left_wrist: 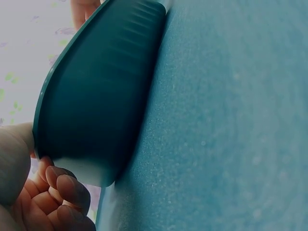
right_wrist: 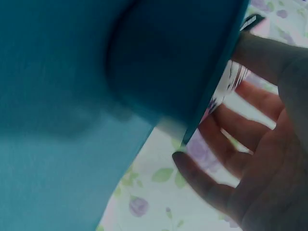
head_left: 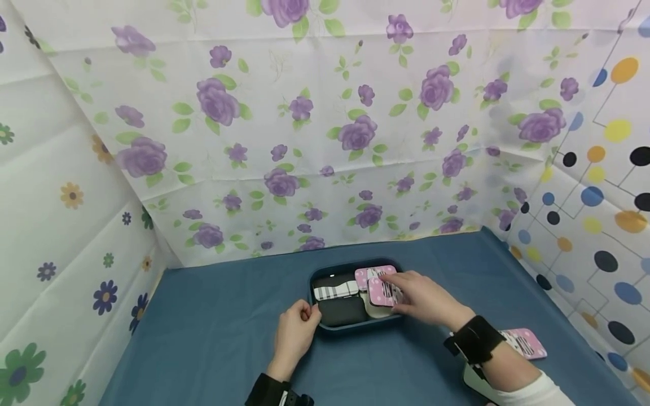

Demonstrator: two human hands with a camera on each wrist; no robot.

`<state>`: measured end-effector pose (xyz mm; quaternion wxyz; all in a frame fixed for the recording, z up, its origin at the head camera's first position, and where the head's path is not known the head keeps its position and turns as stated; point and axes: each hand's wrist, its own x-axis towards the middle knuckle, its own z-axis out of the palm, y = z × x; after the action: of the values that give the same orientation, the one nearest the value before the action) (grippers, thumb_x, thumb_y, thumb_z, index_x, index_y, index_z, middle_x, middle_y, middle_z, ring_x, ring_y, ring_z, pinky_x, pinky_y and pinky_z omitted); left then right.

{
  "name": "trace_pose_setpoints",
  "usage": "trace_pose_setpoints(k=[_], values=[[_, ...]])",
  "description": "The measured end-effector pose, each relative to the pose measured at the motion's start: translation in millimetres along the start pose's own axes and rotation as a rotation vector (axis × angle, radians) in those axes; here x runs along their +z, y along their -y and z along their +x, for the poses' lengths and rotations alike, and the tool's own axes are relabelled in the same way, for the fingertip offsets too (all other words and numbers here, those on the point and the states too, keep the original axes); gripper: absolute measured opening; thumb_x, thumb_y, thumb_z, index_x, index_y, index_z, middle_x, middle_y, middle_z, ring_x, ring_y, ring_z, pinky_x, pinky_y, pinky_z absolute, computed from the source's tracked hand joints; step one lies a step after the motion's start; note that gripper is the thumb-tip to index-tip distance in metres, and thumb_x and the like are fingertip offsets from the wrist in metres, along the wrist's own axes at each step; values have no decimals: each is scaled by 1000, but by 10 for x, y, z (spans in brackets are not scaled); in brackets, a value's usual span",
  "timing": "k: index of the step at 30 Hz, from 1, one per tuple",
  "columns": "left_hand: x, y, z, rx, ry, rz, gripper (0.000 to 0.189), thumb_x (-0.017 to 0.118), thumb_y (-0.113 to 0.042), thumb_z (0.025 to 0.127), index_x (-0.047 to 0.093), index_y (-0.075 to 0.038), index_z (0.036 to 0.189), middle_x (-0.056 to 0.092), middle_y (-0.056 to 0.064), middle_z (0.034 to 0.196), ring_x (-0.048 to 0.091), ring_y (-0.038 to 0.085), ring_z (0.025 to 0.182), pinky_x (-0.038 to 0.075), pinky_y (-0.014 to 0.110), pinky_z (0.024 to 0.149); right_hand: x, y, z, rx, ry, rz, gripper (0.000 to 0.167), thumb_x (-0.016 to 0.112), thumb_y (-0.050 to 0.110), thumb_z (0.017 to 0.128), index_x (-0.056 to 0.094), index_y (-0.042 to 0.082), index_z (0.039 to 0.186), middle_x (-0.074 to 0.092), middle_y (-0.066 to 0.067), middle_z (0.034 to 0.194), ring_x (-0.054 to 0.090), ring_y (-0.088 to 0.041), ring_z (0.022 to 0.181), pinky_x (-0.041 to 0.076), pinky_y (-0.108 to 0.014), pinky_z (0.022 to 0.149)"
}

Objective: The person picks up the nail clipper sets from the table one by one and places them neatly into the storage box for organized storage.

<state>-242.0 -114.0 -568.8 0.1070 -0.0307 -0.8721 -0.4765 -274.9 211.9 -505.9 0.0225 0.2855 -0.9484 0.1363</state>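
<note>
A dark blue rectangular bin [head_left: 350,328] stands on the table, its outer wall large in the left wrist view. At its front left corner my left hand [head_left: 295,332] pinches the rim between thumb and curled fingers, seen closer in the left wrist view. My right hand [head_left: 426,296] reaches over the bin's right side. Its thumb and fingers hold a small pink case [head_left: 381,292] with a striped cartoon figure. Behind that lies another pink case [head_left: 361,275], partly covered. Also inside are a black item [head_left: 342,312] and a white-and-grey checked strip [head_left: 336,290].
To the right, partly behind the right forearm, lies another pink case [head_left: 530,343] beside a pale green item [head_left: 474,378]. The blue tablecloth [head_left: 213,332] meets flowered sheets [head_left: 284,141] at the back and left, and a dotted sheet [head_left: 604,254] at the right.
</note>
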Motion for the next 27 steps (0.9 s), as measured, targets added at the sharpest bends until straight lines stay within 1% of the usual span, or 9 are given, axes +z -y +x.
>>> trace_pose_setpoints(k=[4, 8, 12, 16, 19, 22, 23, 25, 27], values=[[19, -9, 5, -8, -7, 4, 32, 68, -20, 104, 53, -17, 75, 42, -5, 61, 37, 8, 48, 26, 26, 50, -6, -2, 44, -19, 19, -92, 68, 89, 29, 91, 62, 17, 152, 69, -6, 138, 63, -32, 123, 52, -60, 98], [23, -21, 2, -17, -12, 4, 32, 68, -22, 103, 54, -18, 75, 43, -6, 61, 38, 9, 48, 27, 26, 49, 5, 29, 101, -4, 46, -132, 61, 92, 26, 88, 68, 19, 145, 69, -6, 129, 65, -26, 105, 57, -49, 85], [16, -34, 5, -15, -17, 5, 32, 68, -22, 103, 54, -18, 75, 44, -6, 61, 39, 9, 48, 27, 26, 49, 19, 69, 149, 14, 53, -133, 57, 94, 17, 85, 73, 21, 139, 65, -4, 117, 57, -17, 89, 50, -34, 69], [6, -43, 11, -24, -9, 4, 33, 68, -22, 103, 53, -17, 75, 43, -4, 62, 37, 8, 48, 27, 26, 51, 8, 97, 147, 18, 61, -118, 58, 94, 15, 84, 75, 19, 138, 64, -2, 108, 54, -13, 81, 48, -33, 66], [1, -48, 17, -25, -7, 2, 33, 68, -21, 103, 52, -17, 75, 43, -4, 62, 37, 8, 48, 26, 26, 51, -22, 114, 122, 36, 70, -76, 56, 93, 19, 85, 75, 18, 138, 67, -1, 109, 62, -16, 85, 56, -51, 87], [1, -39, 29, -31, -9, 5, 32, 68, -21, 102, 53, -17, 75, 42, -4, 62, 37, 8, 48, 27, 26, 51, -50, 126, 97, 54, 89, -19, 50, 87, 24, 92, 74, 16, 139, 74, -3, 119, 71, -21, 101, 44, -72, 105], [2, -36, 34, -37, -8, 8, 32, 68, -21, 102, 53, -17, 75, 42, -4, 61, 37, 9, 48, 27, 26, 51, -55, 127, 86, 60, 102, 1, 48, 84, 27, 95, 73, 15, 140, 75, -5, 124, 72, -24, 109, 39, -74, 108], [6, -26, 43, -54, -2, 17, 32, 68, -21, 102, 53, -17, 74, 42, -4, 60, 38, 10, 48, 27, 26, 50, -46, 149, 58, 85, 132, 39, 47, 76, 32, 102, 70, 11, 143, 72, -10, 135, 70, -29, 121, 42, -68, 110], [10, -18, 48, -69, 4, 27, 31, 67, -22, 101, 52, -17, 74, 42, -5, 60, 38, 12, 48, 27, 27, 50, -32, 179, 19, 116, 163, 80, 54, 68, 41, 106, 66, 7, 148, 66, -15, 145, 65, -35, 131, 43, -64, 111]])
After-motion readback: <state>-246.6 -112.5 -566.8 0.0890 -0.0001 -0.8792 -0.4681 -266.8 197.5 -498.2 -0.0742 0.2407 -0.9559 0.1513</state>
